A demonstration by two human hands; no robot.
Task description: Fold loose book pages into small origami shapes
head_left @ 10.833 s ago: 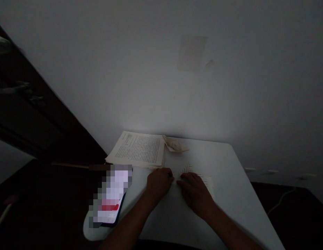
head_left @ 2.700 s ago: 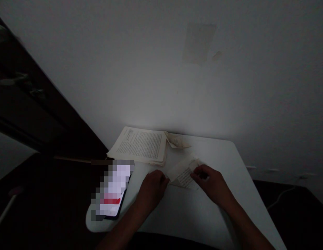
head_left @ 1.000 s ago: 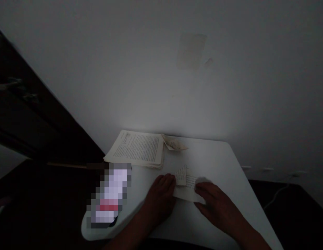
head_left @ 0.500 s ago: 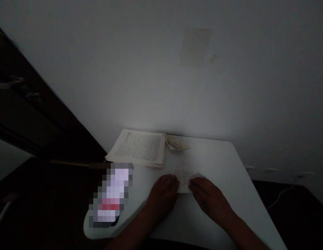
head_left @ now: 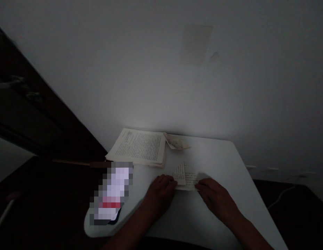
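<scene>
A folded sheet of printed paper [head_left: 186, 176] lies on the white table in front of me, with a slanted flap on its left part and a pale strip along its near edge. My left hand [head_left: 161, 192] pinches the paper's lower left corner between thumb and curled fingers. At the lower right corner, my right hand [head_left: 216, 195] is closed on the paper, its thumb and fingertips close together. Both palms face down, so the undersides of the fingers are hidden.
Printed pages in a stack [head_left: 142, 147] lie at the table's back left, with a folded paper piece [head_left: 177, 142] beside them. A blurred-out phone [head_left: 113, 194] rests near the left edge. Behind the white table [head_left: 244, 194] stands a wall; a dark door [head_left: 46, 104] is left.
My hands have moved slightly apart, the right one toward the right corner of the paper. The pale near strip looks narrower, and more of the printed side shows.
</scene>
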